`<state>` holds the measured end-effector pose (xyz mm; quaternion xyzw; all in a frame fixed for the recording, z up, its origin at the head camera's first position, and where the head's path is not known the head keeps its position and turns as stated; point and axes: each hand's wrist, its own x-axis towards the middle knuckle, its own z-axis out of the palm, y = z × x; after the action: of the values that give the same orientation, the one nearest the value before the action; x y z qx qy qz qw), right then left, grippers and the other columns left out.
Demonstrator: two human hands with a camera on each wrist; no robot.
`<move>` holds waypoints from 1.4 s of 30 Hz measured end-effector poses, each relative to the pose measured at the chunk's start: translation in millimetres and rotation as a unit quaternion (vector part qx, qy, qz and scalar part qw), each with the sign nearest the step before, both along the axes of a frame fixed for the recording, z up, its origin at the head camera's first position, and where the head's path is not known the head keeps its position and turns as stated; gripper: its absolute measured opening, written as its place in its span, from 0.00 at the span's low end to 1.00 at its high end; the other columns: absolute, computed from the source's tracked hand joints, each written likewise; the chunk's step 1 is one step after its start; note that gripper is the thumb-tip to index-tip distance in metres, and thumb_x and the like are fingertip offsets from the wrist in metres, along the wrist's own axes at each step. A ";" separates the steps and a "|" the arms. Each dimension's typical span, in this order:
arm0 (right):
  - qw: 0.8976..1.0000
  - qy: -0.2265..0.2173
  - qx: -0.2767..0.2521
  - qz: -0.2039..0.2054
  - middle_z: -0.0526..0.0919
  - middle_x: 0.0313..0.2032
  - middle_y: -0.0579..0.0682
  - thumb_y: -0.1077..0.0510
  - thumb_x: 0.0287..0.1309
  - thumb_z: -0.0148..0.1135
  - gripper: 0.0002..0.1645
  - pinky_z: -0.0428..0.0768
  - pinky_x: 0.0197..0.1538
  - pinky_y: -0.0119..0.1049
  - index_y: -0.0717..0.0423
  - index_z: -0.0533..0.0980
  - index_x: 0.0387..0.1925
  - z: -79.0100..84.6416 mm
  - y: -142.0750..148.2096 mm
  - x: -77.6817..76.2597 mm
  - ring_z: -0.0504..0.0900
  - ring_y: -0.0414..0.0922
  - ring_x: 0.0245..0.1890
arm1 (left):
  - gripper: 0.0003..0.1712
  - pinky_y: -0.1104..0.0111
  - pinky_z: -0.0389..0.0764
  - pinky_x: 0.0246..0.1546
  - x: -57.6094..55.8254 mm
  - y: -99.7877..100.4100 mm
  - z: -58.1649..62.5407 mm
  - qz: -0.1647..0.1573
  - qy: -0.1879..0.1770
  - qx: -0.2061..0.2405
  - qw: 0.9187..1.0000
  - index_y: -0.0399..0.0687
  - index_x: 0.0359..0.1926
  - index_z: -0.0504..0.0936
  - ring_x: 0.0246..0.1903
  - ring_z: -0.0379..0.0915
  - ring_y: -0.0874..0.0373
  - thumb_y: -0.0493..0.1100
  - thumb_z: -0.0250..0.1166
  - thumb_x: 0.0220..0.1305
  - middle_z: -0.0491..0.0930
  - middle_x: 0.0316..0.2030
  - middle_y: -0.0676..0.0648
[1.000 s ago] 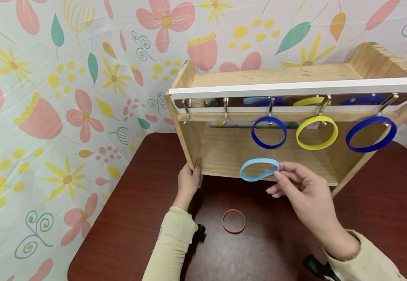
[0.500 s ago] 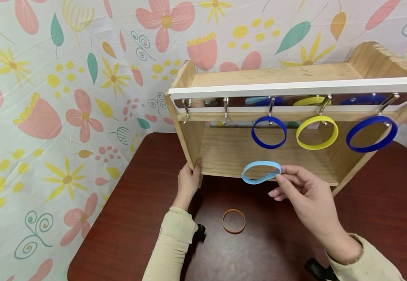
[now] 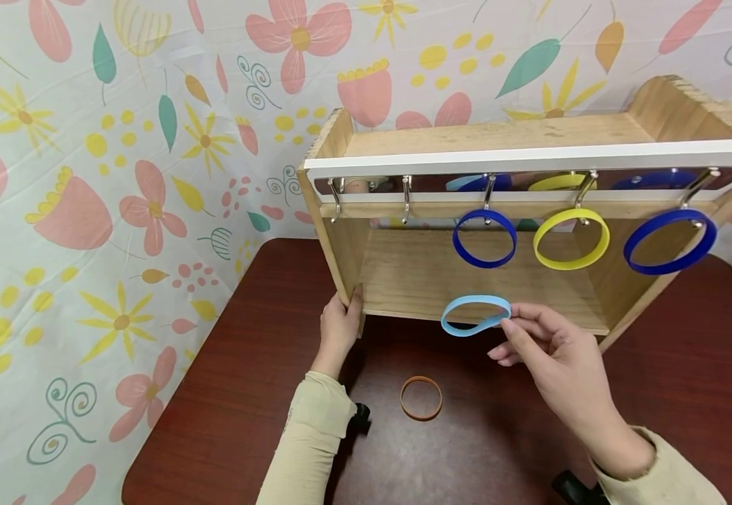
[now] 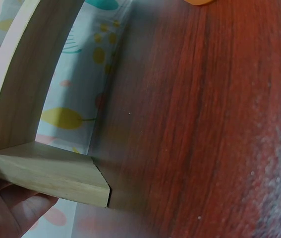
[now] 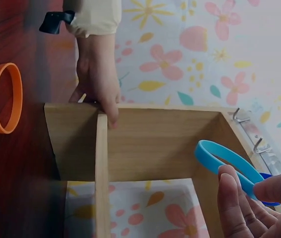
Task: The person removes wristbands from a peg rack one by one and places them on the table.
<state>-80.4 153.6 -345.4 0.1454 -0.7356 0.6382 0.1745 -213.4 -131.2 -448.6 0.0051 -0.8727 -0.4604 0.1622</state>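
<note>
My right hand point(image 3: 564, 375) pinches a light blue silicone wristband point(image 3: 467, 300) between thumb and fingers, in front of the lower shelf of a wooden rack point(image 3: 429, 266). With thumb and fingers around its edge, my left hand point(image 3: 339, 324) grips the lower left side panel of the rack. Two dark blue wristbands, one on the middle hook point(image 3: 489, 186) and one at the far right, hang with a yellow wristband point(image 3: 571, 265) between them. An orange wristband point(image 3: 421, 417) lies on the table; the right wrist view shows this orange band point(image 5: 15, 99) too.
The two left hooks, including the leftmost hook point(image 3: 334, 200), carry no band. A dark red wooden table point(image 3: 227, 393) bears the rack. Behind it hangs a flower-patterned cloth point(image 3: 151, 126).
My right hand has drifted slightly right and down with the light blue wristband, a little farther from the hooks. The left hand has kept its grip on the rack.
</note>
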 end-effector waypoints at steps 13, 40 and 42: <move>1.000 -0.012 0.009 -0.023 0.87 0.32 0.46 0.72 0.64 0.57 0.10 0.81 0.28 0.32 0.64 0.77 0.46 -8.8 1.8 0.9 0.84 0.43 0.22 | 0.21 0.63 0.76 0.23 -0.4 0.2 -0.2 -0.005 -0.005 0.006 1.000 0.48 0.38 0.80 0.20 0.74 0.57 0.58 0.52 0.73 0.79 0.25 0.48; 0.996 -0.055 0.042 -0.050 0.86 0.30 0.44 0.69 0.65 0.58 0.12 0.81 0.27 0.33 0.74 0.73 0.48 -23.2 6.9 5.6 0.84 0.43 0.22 | 0.21 0.62 0.78 0.24 -0.7 0.0 -0.4 -0.004 -0.004 0.005 1.000 0.48 0.37 0.79 0.23 0.77 0.55 0.59 0.51 0.73 0.81 0.26 0.47; 0.996 -0.058 0.044 -0.050 0.86 0.30 0.43 0.69 0.65 0.58 0.12 0.81 0.27 0.34 0.73 0.73 0.48 -25.3 7.2 6.1 0.84 0.43 0.22 | 0.21 0.62 0.79 0.25 -0.7 0.0 -0.6 -0.003 -0.004 0.004 1.000 0.48 0.37 0.80 0.24 0.77 0.55 0.58 0.52 0.73 0.81 0.27 0.47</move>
<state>-74.4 160.8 -370.7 0.0785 -0.7785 0.6028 0.1563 -214.2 -131.1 -449.2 0.0050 -0.8717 -0.4639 0.1579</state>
